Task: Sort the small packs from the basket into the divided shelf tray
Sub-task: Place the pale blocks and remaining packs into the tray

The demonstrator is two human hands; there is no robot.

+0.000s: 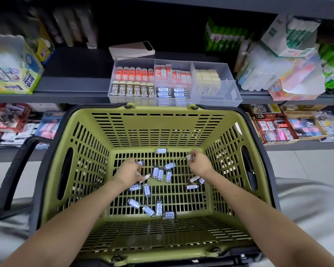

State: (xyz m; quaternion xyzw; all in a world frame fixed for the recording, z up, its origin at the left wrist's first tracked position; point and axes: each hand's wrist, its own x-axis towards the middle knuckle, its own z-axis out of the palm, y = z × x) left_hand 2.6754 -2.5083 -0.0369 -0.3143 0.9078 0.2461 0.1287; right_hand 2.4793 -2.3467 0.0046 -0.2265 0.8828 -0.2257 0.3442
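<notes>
- While packs (158, 173) lie scattered on the basket (162, 130) floor, both hands reach in, apparently to gather them.
- Grip: left hand (130, 173) clamps packs; right hand (200, 163) pinches one.
- Behind, the tray (220, 93) waits on the shelf (75, 87), matching blue packs in its middle bay.
- Legible: "2B" on erasers (132, 90), "POWER GLUE" on a box (14, 78).

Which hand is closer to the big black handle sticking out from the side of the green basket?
Left. The left hand is down in the basket on the same side as the handle; the right hand is further across, toward the opposite wall.
</notes>
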